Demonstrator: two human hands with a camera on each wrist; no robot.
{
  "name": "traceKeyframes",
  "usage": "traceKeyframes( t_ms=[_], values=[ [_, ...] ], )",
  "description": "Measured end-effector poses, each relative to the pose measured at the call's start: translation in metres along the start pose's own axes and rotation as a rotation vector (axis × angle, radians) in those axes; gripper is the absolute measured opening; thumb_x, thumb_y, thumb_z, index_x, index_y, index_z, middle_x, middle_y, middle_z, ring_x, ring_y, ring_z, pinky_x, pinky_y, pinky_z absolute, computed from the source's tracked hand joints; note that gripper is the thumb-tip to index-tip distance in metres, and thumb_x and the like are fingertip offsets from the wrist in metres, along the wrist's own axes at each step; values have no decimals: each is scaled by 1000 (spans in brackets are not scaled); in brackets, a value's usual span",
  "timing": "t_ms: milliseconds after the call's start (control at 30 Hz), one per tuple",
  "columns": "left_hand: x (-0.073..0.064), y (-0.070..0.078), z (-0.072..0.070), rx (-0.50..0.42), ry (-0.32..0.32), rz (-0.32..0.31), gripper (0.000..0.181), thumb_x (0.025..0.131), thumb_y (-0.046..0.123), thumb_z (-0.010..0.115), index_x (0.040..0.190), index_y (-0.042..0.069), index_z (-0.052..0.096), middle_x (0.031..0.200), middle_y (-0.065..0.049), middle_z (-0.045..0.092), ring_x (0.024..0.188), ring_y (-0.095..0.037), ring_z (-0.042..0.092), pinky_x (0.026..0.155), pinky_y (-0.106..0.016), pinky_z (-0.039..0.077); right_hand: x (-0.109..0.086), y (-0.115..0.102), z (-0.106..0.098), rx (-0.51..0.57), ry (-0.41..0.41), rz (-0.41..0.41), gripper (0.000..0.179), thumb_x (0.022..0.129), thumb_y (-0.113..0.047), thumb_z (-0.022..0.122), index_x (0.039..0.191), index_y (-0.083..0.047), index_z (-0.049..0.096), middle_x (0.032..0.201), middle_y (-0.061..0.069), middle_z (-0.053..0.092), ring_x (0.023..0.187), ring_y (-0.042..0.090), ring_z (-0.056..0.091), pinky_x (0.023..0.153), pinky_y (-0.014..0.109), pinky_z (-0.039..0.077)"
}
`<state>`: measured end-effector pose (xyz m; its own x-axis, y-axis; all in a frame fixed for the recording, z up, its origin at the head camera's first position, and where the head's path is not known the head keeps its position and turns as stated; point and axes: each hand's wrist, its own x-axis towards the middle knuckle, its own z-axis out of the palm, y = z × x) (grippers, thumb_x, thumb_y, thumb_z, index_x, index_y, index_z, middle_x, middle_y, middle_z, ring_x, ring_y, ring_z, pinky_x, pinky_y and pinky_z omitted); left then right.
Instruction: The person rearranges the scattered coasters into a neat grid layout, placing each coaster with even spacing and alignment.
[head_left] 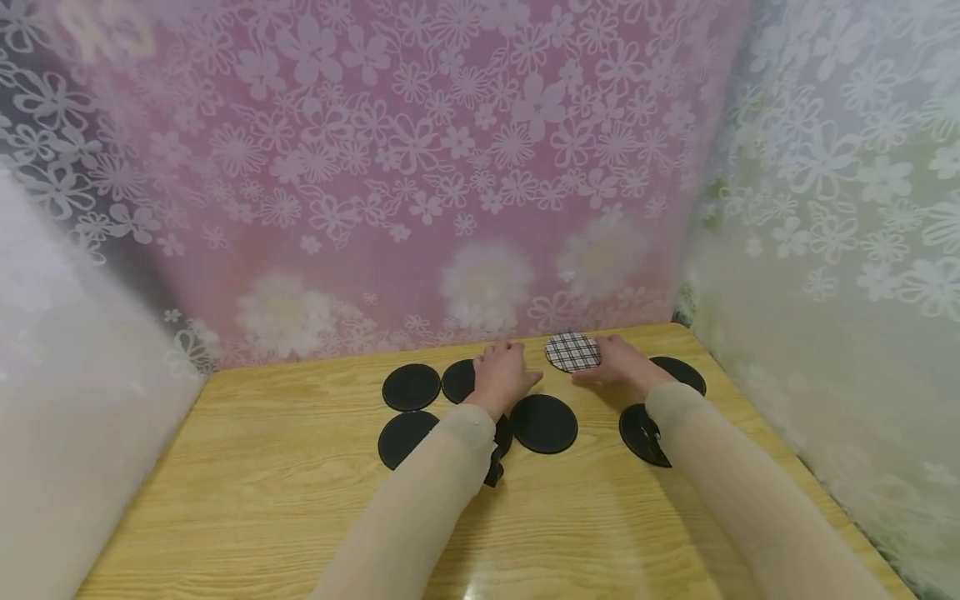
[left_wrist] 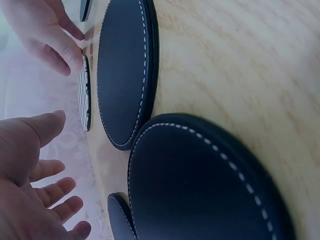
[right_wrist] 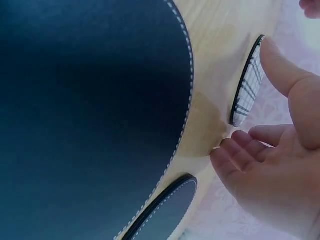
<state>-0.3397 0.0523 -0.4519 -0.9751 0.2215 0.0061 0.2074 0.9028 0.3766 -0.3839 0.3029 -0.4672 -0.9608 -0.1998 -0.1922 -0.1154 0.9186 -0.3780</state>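
Note:
A round coaster with a black-and-white plaid face (head_left: 572, 351) lies near the table's back edge. My right hand (head_left: 626, 364) is at its right side; in the right wrist view the thumb (right_wrist: 280, 70) touches its rim, while the other fingers are loosely spread. My left hand (head_left: 501, 375) hovers above the black round coasters, its fingers apart and holding nothing. One black coaster (head_left: 544, 423) lies just in front of it, and another (head_left: 457, 379) is partly hidden behind it. White stitching runs round a black coaster (left_wrist: 200, 185) in the left wrist view.
More black coasters lie at the left (head_left: 411, 387) and front left (head_left: 401, 437). Two others, at the right (head_left: 682, 372) and front right (head_left: 639, 433), are partly covered by my right arm. Flower-patterned curtains (head_left: 450, 167) border the wooden table (head_left: 247, 483) at back and sides.

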Motion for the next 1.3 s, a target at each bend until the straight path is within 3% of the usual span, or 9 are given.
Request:
traceKeyframes(
  t_ms=[267, 433, 700, 900, 1067, 1300],
  values=[
    [10, -2, 13, -9, -11, -3, 68, 107, 48, 73, 164, 16, 55, 166, -11, 48, 152, -36, 43, 123, -61, 32, -2, -10, -6, -59, -7, 46, 108, 101, -55, 77, 160, 22, 32, 160, 47, 33, 147, 64, 38, 118, 71, 38],
    [11, 0, 12, -8, -30, 6, 69, 108, 48, 72, 165, 15, 53, 167, -12, 48, 154, -35, 42, 125, -60, 31, 1, -9, -9, -60, -11, 72, 104, 101, -56, 76, 158, 22, 36, 160, 47, 32, 146, 65, 37, 117, 71, 38],
    [4, 3, 7, 34, -2, 41, 63, 107, 46, 75, 159, 14, 60, 160, -12, 54, 148, -34, 47, 122, -55, 38, 0, -14, -8, -76, -21, 69, 100, 99, -54, 79, 157, 19, 42, 158, 46, 36, 146, 63, 38, 118, 70, 39],
    [6, 10, 9, 57, -16, 64, 54, 107, 45, 75, 150, 14, 67, 152, -11, 60, 144, -33, 50, 119, -52, 41, -8, -22, -8, -71, -33, 70, 93, 95, -48, 85, 153, 16, 50, 149, 41, 48, 137, 57, 48, 114, 66, 43],
    [10, 16, 16, 57, -34, 28, 56, 107, 45, 76, 151, 12, 67, 147, -12, 62, 142, -33, 51, 120, -52, 40, -14, -28, -6, -79, -3, 31, 70, 95, -40, 86, 136, 13, 65, 130, 32, 62, 122, 49, 57, 107, 61, 49],
    [14, 18, 25, 67, -37, -21, 52, 106, 46, 76, 144, 11, 72, 141, -12, 67, 133, -33, 57, 118, -51, 42, -19, -31, -5, -15, -7, 55, 74, 97, -39, 83, 143, 14, 60, 140, 36, 56, 129, 50, 55, 109, 61, 49]
  ],
)
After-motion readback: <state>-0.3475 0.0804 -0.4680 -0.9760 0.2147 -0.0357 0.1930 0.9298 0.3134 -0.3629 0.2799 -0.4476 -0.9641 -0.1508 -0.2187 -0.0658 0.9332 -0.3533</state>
